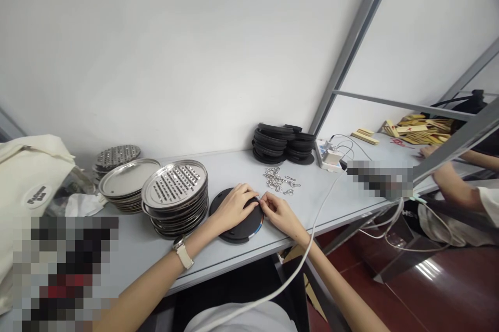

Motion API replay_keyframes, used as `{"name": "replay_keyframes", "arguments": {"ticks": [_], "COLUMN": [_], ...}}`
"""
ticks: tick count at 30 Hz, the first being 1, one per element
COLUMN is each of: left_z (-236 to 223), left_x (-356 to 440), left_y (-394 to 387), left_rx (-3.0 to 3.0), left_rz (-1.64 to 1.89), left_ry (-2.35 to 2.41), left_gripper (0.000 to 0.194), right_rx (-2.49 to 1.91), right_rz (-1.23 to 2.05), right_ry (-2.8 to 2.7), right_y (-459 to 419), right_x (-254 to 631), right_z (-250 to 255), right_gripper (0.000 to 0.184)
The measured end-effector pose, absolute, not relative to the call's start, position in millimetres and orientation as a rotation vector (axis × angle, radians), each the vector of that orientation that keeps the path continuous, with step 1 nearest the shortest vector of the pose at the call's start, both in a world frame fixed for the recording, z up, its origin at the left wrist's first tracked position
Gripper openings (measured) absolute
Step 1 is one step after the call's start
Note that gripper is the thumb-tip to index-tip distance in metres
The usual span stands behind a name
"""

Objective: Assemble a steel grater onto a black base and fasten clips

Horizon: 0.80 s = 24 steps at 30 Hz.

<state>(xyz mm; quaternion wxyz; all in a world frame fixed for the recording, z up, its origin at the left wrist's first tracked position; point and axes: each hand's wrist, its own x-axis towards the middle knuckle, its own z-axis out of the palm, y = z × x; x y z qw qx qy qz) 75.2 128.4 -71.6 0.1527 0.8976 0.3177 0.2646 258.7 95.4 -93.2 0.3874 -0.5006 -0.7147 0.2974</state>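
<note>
A round black disc [237, 231] lies on the grey table, with a coloured, shiny strip along its right edge. My left hand [237, 208] lies over the disc, its fingers and thumb closed at the upper right rim. At that same rim, my right hand [278, 213] is closed in a pinch; a small shiny bit shows by its fingertips, too small to name. Small metal clasps [275, 180] lie loose in a heap just beyond my hands. To the left of the disc stands a stack of round metal grater plates [175, 186].
Plain metal plates [130, 178] and more grater plates [119, 155] sit farther left, beside a cream bag [35, 176]. Black discs [271, 142] are stacked against the wall, near a power strip [329, 158]. A white cable [307, 254] crosses my right forearm. A co-worker's arm [456, 186] is at right.
</note>
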Motion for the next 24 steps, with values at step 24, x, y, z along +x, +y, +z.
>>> {"name": "replay_keyframes", "arguments": {"ticks": [24], "left_z": [-83], "left_x": [79], "left_y": [136], "left_rx": [2.369], "left_rz": [0.809], "left_ry": [0.811], "left_gripper": [0.035], "right_rx": [-1.345], "right_rz": [0.641], "right_ry": [-1.894], "right_y": [96], "right_x": [259], "right_z": [-92], "right_gripper": [0.029]}}
